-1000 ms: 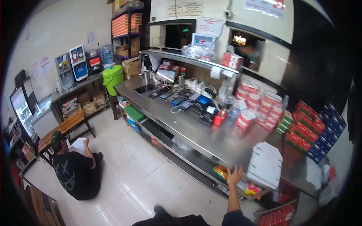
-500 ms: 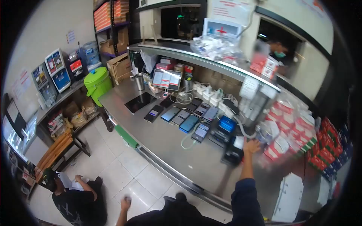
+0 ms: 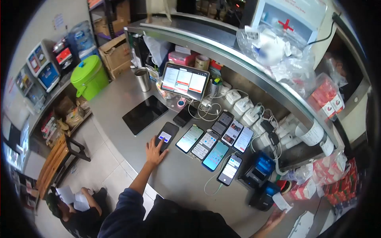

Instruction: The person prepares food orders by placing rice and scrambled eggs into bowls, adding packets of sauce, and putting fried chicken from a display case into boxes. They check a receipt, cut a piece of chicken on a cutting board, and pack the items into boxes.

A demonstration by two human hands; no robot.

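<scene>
My left hand (image 3: pixel 156 154) rests at the counter's near side with fingers spread, its index fingertip on the lit screen of a dark smartphone (image 3: pixel 168 133). A black tablet (image 3: pixel 145 114) lies flat beyond it. Several phones with lit screens lie in rows to its right, among them a blue-screened phone (image 3: pixel 215 156) and a phone on a green cable (image 3: pixel 230 169). My right hand (image 3: pixel 274 218), at the lower right, pinches the end of a white receipt (image 3: pixel 282 202) at a small black printer (image 3: pixel 262 196). Another printer with a blue top (image 3: pixel 260 166) stands behind that one.
A propped-up tablet (image 3: pixel 185 81) and a steel cup (image 3: pixel 142 79) stand at the back, near white chargers (image 3: pixel 243 106) and tangled cables. Red-and-white packs (image 3: pixel 329 166) crowd the right. A raised shelf (image 3: pixel 222 47) overhangs the counter. A person (image 3: pixel 79 210) sits lower left, holding papers.
My left hand has come up from beside my body onto the smartphone. My right hand has moved from beside the printer to the receipt, nearer me. The view has shifted closer to the phones.
</scene>
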